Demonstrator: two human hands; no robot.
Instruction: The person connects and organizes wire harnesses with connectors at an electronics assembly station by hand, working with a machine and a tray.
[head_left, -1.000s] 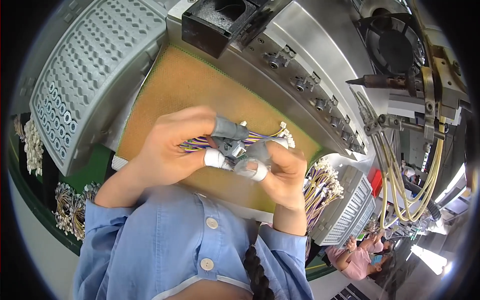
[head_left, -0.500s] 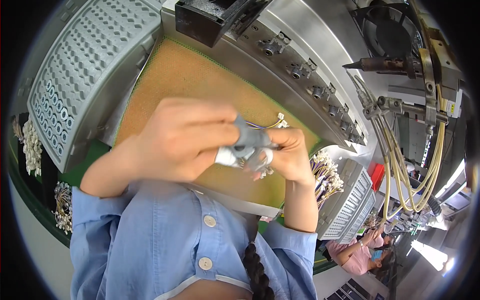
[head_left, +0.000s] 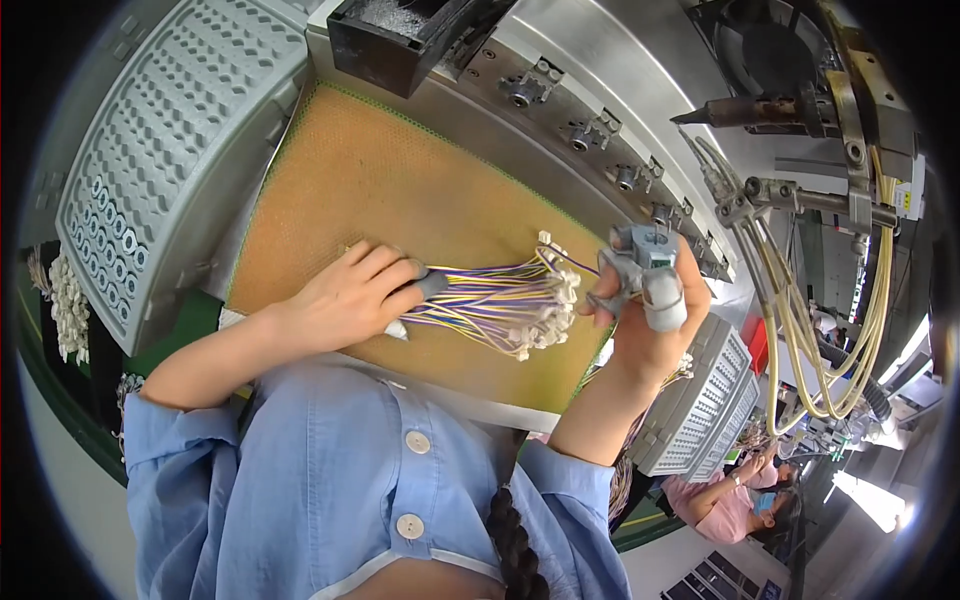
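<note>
Holding a wire bundle flat on the orange mat, the left hand has its fingers closed around one end of the wires. The other end, with many small white plugs, fans out loose toward the right hand. This hand is raised just beside the plugs and wears grey caps on its fingertips; its fingers are curled, and it seems to hold a small grey piece, but one cannot tell for sure.

The bundle looks light and soft. The thin wires will bend and spread easily, so they probably handle best when gripped together near one end, as the left hand does. The plugs look small and a little delicate; pulling on one wire alone could tangle the others.

As for containers, a black bin sits at the top of the metal bench, its content unclear. A grey tray with rows of holes lies at the left, and another tray is at the right. More white plugs lie at the far left edge.
</note>
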